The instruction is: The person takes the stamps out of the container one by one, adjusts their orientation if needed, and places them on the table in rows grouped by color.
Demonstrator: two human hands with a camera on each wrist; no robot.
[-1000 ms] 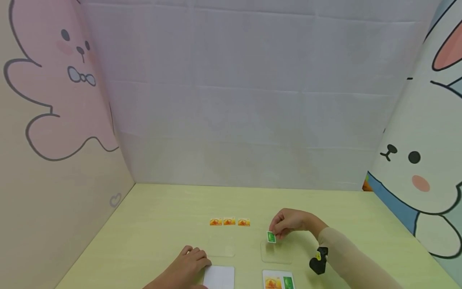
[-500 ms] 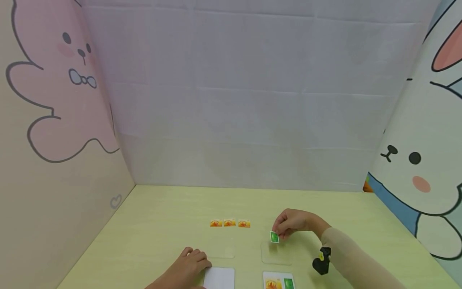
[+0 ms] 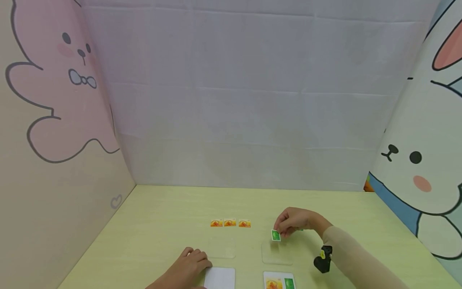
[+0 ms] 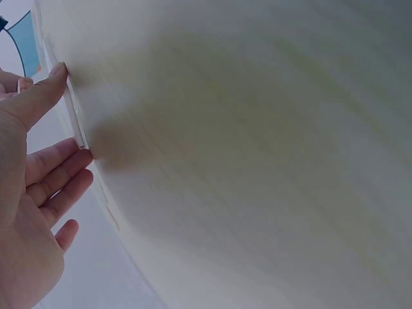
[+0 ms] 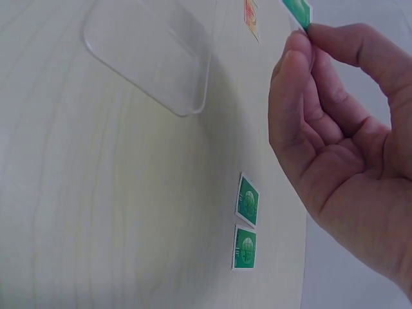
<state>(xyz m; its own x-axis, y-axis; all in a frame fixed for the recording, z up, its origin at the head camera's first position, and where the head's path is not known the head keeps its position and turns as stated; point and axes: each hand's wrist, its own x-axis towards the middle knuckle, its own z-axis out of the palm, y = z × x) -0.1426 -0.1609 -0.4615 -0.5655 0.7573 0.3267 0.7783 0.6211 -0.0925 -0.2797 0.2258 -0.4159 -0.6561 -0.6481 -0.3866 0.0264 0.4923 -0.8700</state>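
Observation:
Between thumb and fingertips, my right hand (image 3: 296, 221) pinches a small green stamp (image 3: 276, 235) with a white border. It holds the stamp above the far part of a clear plastic tray (image 3: 276, 259). At the near edge, my left hand (image 3: 185, 267) grips a flat white card (image 3: 220, 277) by its sides. The left wrist view shows that card (image 4: 74, 112) edge-on between thumb and fingers. Two more green stamps, one (image 5: 248, 201) beside the other (image 5: 244, 248), lie under the right hand in the right wrist view. In the head view the hand mostly hides them.
Three orange stamps (image 3: 229, 222) lie in a row farther back. A second clear tray (image 3: 221, 251) stands left of the first. Near the front, a white card (image 3: 279, 281) bears an orange and a green picture. Printed walls (image 3: 408, 168) close the table's sides.
My right hand has shifted slightly to the right with the green stamp in its pinch. The left hand stays at the white card.

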